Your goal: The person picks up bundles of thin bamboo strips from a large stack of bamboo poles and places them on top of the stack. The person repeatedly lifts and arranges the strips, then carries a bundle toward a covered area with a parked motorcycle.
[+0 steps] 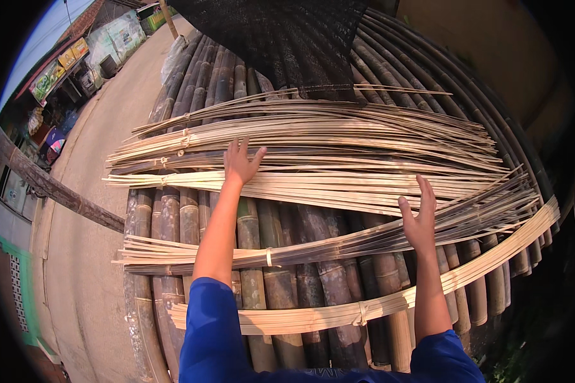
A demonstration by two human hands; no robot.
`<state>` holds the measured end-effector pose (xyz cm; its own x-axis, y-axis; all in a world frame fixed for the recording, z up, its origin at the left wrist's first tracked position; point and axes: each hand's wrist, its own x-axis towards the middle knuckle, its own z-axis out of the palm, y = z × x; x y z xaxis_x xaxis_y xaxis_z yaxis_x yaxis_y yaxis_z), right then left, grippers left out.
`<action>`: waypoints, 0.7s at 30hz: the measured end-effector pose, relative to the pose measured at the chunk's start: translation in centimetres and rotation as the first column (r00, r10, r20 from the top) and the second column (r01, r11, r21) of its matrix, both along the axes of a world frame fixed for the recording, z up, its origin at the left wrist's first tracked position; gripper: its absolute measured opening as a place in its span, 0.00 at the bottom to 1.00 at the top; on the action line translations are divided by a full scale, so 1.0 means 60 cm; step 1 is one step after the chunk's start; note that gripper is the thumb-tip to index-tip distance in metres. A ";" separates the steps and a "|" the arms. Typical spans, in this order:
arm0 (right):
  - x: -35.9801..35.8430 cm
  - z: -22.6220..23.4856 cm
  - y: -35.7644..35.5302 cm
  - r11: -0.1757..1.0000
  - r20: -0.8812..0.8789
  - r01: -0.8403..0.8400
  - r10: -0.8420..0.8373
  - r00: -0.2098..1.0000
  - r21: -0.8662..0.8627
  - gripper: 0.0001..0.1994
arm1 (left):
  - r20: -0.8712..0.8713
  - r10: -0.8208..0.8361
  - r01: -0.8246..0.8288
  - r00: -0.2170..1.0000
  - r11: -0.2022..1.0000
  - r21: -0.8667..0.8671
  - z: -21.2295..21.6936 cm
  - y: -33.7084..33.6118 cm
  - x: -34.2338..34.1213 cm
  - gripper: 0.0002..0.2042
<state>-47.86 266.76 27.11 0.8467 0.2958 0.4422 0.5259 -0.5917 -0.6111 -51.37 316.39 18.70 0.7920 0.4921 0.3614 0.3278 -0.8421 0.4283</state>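
Lying across round, jointed poles (313,287), the thin pale strips (326,185) run left to right, the left hand (240,167) overlapping them in view and the right hand (420,225) beside their lower edge. Left fingers (235,147) are spread, right ones closer together, both empty; contact is unclear. Nearer, slender dark strips (313,251) fan rightward from a tie (268,257).
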 end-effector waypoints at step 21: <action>0.230 -0.157 0.421 0.785 0.016 -0.324 0.391 0.920 -0.528 0.44 | -0.094 0.231 -0.225 0.968 0.971 0.077 -0.059 0.017 0.006 0.33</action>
